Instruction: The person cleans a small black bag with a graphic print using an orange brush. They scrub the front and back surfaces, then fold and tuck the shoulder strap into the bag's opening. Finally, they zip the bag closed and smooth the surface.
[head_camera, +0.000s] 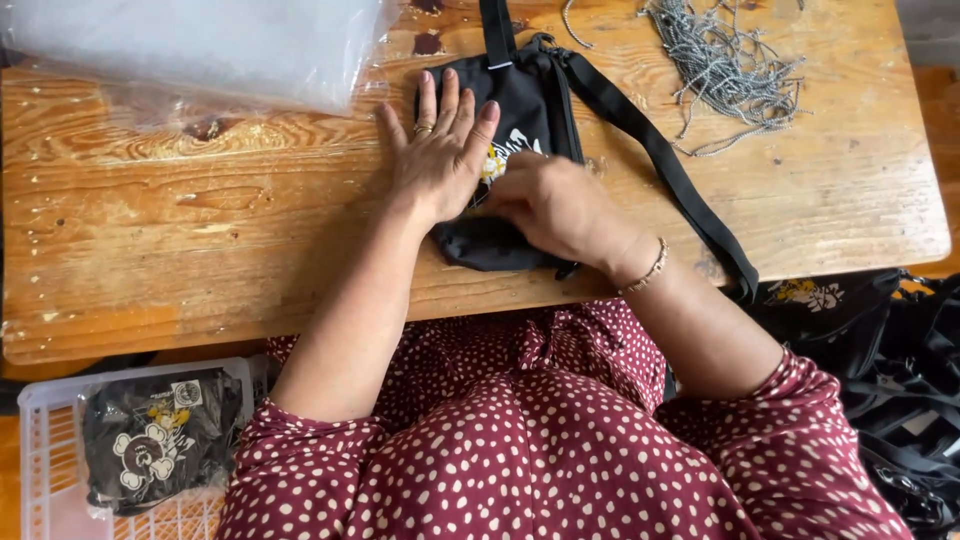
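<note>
- The right hand (558, 208) lies curled on the near end of the black bag (520, 130); whether its hidden fingers pinch the fabric I cannot tell.
- The left hand (437, 150), just beside it, presses flat and open, gripping nothing.
- Beyond the right hand, the strap (660, 160) trails over the table (200, 240) edge; its weight could drag the bag askew.
- Farther still, the bead chains (725, 70) might snag.

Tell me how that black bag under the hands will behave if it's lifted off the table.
The black bag looks like soft fabric, flattened under the left hand, so it would probably sag. Its long strap lies loose and would likely dangle. It seems flat and empty, so probably light.
</note>
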